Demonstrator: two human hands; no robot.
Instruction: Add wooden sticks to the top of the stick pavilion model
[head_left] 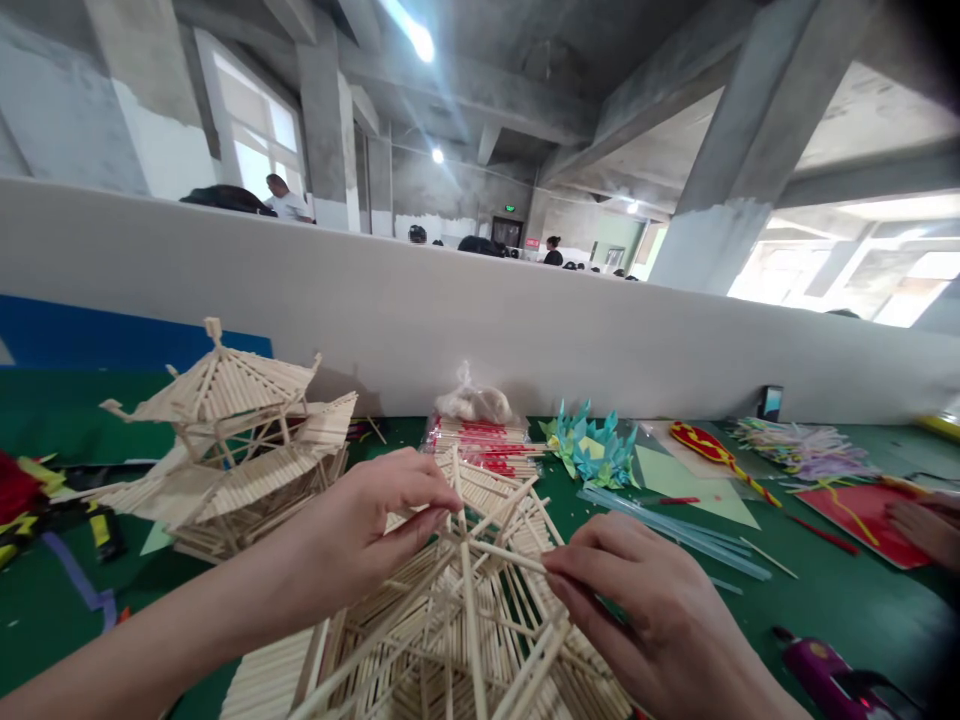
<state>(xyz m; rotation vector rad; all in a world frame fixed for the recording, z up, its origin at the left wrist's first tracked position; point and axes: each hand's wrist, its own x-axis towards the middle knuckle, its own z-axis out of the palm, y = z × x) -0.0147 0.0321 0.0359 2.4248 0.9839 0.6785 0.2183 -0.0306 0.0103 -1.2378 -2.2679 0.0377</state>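
A roof-like model of thin wooden sticks (pixel 457 630) stands in front of me on the green table (pixel 825 600). My left hand (pixel 367 530) is closed in a pinch at the model's peak, where several sticks meet. My right hand (pixel 637 610) is closed too, pinching the end of one thin wooden stick (pixel 510 556) that lies across the top of the frame.
A finished stick pagoda (pixel 225 440) stands at the left. Behind the model lie a packet of sticks (pixel 484 440), a blue-green paper flower (pixel 592 445), clear straws (pixel 667 530) and coloured paper. A purple glue gun (pixel 832 680) is at the right; another person's hand (pixel 930 525) rests at the edge.
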